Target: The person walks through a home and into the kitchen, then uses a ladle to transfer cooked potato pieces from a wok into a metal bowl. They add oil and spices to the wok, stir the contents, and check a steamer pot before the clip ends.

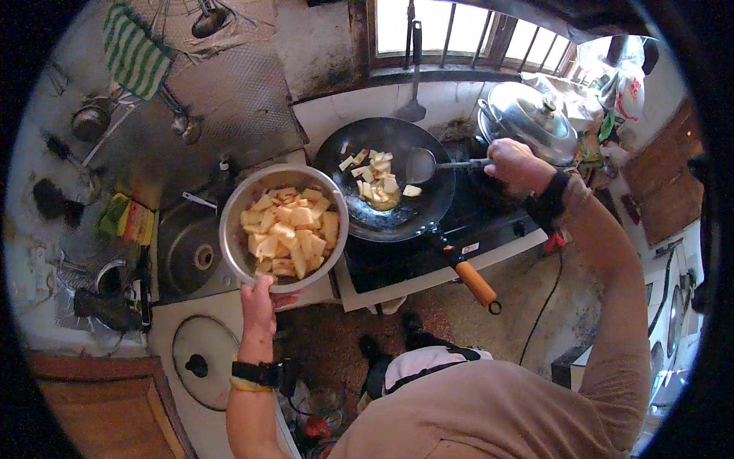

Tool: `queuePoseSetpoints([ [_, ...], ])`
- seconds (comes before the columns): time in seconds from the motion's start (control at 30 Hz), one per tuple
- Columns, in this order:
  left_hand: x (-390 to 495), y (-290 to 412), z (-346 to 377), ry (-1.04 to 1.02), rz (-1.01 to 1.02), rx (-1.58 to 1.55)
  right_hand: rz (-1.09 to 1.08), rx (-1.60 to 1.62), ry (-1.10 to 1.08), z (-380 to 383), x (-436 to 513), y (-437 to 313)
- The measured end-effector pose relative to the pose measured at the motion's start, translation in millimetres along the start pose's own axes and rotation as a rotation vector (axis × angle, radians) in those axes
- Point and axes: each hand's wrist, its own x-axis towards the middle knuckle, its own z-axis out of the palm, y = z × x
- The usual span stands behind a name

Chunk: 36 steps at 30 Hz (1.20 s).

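Note:
My left hand point(265, 307) grips the near rim of a metal bowl point(227, 229), tilted beside the wok's left edge. Pale, flat cut pieces point(287, 232) with reddish bits fill much of the bowl. My right hand point(516, 163) is closed around the handle of a metal spatula point(421, 166), whose blade is over the right part of the wok. The dark wok point(395, 225) sits on the black stove, its orange-brown handle point(476, 284) pointing towards me. Several pale pieces point(375, 172) lie in the wok, with some liquid near the lower ones.
A lidded metal pot point(530, 123) stands right of the wok. A sink point(186, 252) lies left of the bowl. A glass lid point(205, 364) rests on the counter below the sink. Another spatula point(414, 106) hangs behind the wok, by the barred window point(453, 31).

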Motion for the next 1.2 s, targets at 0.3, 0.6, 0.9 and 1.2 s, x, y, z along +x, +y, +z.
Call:
queuePoseSetpoints([
  [0.3, -32.3, -0.5, -21.6, 0.069, 0.027, -0.049, -0.341, -0.392, 0.307, -5.8, 52.3, -90.6],
  [0.6, -39.6, -2.4, -19.9, 0.027, -0.01, -0.072, -0.399, -0.407, 0.324, -23.4, 6.9, -73.0],
  [0.9, -41.7, 3.2, -11.6, 0.008, -0.004, -0.1, -0.329, -0.139, -0.015, -59.5, 6.7, 12.7],
  [1.2, -47.7, 3.9, 0.7, 0.067, 0.001, -0.078, 0.119, 0.669, -0.439, 65.7, 17.2, -16.0],
])
